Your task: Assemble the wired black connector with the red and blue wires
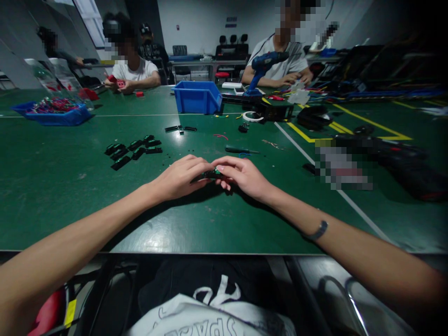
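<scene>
A white printed cloth lies nearest the camera, at the person's lap, below the edge of the green table. Beyond it, over the table and between the two hands, is a small dark piece with a shiny green part, much of it hidden by the fingers. It looks light and stiff, probably thin plastic with something like a circuit board, so it would likely bear a light pinch well but might crack or scratch if bent or squeezed hard. The smooth face could be a little slippery; its ends and long edges seem the best places to hold, with fingertips kept off the green part. The left hand reaches in with its back up, fingers close together over the piece's left end, thumb below. The right hand closes on the other end, thumb and forefinger pinching narrowly near the green part, the remaining fingers curled beneath. Both forearms slant inward from the lower corners, meeting in a peak at the fingertips; the right wears a dark band.
</scene>
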`<state>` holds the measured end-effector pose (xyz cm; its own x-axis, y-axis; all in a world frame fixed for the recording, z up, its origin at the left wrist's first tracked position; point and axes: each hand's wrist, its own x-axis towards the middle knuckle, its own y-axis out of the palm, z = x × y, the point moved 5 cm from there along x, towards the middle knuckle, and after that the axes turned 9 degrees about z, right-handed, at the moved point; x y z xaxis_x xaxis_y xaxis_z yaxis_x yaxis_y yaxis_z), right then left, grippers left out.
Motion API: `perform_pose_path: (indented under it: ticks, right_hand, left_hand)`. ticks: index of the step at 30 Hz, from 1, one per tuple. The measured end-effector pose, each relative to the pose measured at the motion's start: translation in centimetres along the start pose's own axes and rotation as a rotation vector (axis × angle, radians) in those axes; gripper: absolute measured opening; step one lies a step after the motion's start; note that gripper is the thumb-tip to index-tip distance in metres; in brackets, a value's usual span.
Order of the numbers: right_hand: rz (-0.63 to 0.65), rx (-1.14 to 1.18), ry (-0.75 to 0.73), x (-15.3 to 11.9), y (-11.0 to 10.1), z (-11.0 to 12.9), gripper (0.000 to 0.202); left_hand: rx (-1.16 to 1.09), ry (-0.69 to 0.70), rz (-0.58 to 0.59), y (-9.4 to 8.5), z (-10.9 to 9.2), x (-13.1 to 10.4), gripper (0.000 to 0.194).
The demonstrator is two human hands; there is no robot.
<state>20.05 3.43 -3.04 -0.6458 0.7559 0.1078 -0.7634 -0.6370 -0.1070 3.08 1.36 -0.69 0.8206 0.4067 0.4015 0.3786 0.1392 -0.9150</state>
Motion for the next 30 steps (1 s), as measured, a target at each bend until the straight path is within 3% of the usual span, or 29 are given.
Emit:
perform_pose_path:
  ticks: [6,11,17,30]
  right_hand:
    - [-0.006,-0.072,-0.022,-0.1,0.1,0.2,0.027]
    - [-0.105,-0.407,-0.182,-0.6,-0.4,1.6,0.027]
    - [-0.038,-0.806,-0.364,-1.1,0.2,2.6,0.027]
    - [-0.078,-1.040,-0.432,-1.6,0.6,2.5,0.022]
  left_hand:
    - [0.043,0.006,-0.024,0.0,-0.1,0.1,0.022]
    - [0.019,-0.046,-0.017,0.2,0.5,-0.1,0.019]
    - [-0.039,-0.090,-0.006,0.5,1.0,-0.4,0.020]
    - [-0.105,-0.142,-0.071,0.6,1.0,-0.4,0.020]
